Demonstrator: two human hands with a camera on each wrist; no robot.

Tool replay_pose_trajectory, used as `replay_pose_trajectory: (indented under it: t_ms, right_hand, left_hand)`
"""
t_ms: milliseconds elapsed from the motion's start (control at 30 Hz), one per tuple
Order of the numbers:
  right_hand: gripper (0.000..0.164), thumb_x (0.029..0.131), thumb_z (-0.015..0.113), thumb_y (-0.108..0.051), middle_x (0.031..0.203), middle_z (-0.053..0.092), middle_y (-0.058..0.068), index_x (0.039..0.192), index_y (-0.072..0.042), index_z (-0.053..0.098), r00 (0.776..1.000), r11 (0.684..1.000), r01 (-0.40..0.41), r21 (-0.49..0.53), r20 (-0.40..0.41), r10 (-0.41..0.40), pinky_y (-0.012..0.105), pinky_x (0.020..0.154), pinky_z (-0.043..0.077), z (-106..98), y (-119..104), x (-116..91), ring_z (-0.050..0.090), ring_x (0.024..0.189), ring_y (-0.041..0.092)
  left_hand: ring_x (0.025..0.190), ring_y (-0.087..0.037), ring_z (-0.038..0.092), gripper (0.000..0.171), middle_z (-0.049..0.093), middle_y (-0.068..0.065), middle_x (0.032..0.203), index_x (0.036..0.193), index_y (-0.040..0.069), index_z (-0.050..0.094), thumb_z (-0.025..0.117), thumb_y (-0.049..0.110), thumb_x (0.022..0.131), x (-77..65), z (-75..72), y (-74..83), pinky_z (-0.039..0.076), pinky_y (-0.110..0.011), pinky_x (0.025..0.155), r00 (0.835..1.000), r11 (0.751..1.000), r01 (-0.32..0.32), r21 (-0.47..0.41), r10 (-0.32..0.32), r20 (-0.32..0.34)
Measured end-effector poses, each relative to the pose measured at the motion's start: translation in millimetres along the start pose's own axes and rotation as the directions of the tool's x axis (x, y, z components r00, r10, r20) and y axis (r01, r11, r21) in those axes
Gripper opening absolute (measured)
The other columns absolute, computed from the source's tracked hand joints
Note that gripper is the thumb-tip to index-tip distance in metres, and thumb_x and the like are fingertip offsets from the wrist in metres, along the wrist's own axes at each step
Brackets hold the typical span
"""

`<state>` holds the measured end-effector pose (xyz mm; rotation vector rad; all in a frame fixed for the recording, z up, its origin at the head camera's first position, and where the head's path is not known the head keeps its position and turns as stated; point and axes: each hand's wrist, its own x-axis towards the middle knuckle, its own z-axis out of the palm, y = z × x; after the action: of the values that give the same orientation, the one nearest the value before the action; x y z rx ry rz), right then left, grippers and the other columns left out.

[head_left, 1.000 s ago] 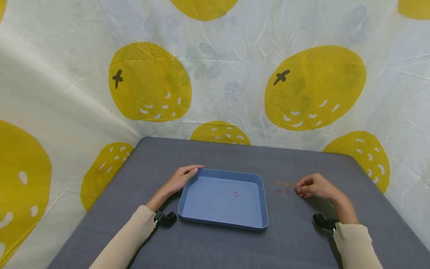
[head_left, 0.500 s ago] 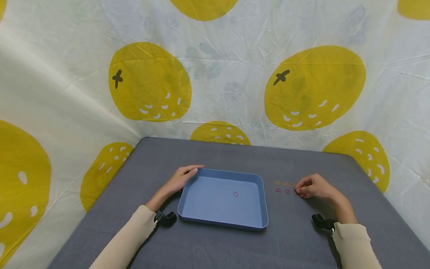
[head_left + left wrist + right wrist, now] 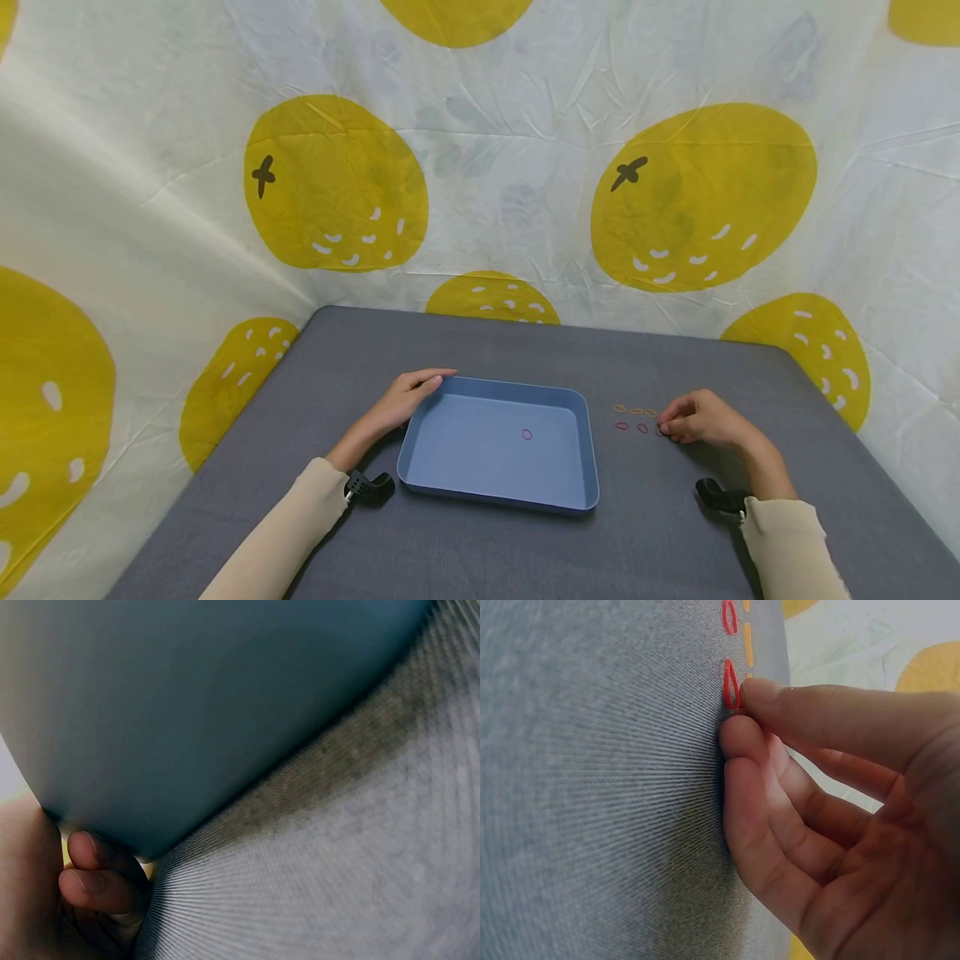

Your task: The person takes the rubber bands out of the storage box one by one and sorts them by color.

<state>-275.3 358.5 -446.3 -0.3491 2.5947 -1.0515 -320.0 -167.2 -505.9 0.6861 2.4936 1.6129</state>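
Observation:
A blue rectangular tray (image 3: 495, 462) lies on the table with one small red rubber band (image 3: 527, 434) inside. My left hand (image 3: 401, 402) grips the tray's far left corner; in the left wrist view curled fingertips (image 3: 97, 881) show beside the tray's wall. Right of the tray, orange-yellow rubber bands (image 3: 637, 410) form a row, with red rubber bands (image 3: 622, 426) in a second row nearer me. My right hand (image 3: 703, 417) pinches at the right end of the red row, where a red band (image 3: 659, 430) shows partly at the fingertips, the remainder hidden.
A grey cloth covers the table (image 3: 495, 558). Behind and to the left hangs a white curtain (image 3: 510, 167) with large yellow fruit prints. Each wrist wears a black camera mount, such as the right one (image 3: 722, 496).
The right hand stays almost in place, its fingertips shifting very slightly. The red band at its fingertips shows more than one second ago. Left hand and tray are unmoved.

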Motion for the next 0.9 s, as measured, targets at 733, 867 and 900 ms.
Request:
replay_pose_trajectory:
  t_ms: [733,867,900]
  right_hand:
    - [0.016,0.094,0.070,-0.005,0.092,0.076,0.014,0.102,0.009,0.074,0.999,1.000,0.007,0.000,-0.032,-0.007,0.030,0.067,0.059,-3,-4,-2,0.066,0.075,0.014]
    - [0.015,0.094,0.069,-0.004,0.090,0.075,0.013,0.101,0.008,0.075,0.998,0.999,0.023,-0.026,-0.054,-0.025,0.029,0.065,0.057,-4,-9,-2,0.064,0.073,0.012]
    - [0.014,0.094,0.069,-0.004,0.089,0.075,0.013,0.101,0.008,0.075,0.998,0.999,0.032,-0.031,-0.057,-0.033,0.029,0.065,0.057,-4,-10,-2,0.064,0.072,0.012]
  left_hand:
    - [0.147,-0.038,0.046,0.039,0.058,-0.017,0.150,0.145,0.005,0.060,0.046,0.019,0.112,-9.0,-1.3,27.4,0.034,-0.060,0.120,1.000,1.000,0.001,-0.018,-0.001,0.012]
    - [0.146,-0.037,0.047,0.038,0.059,-0.017,0.150,0.145,0.005,0.061,0.047,0.019,0.112,-10.1,-2.5,33.0,0.035,-0.060,0.120,1.000,1.000,0.000,-0.020,0.000,0.021]
    - [0.147,-0.037,0.047,0.038,0.059,-0.016,0.150,0.145,0.006,0.061,0.047,0.020,0.112,-9.1,-2.3,31.9,0.035,-0.059,0.120,1.000,1.000,0.002,-0.022,-0.002,0.024]
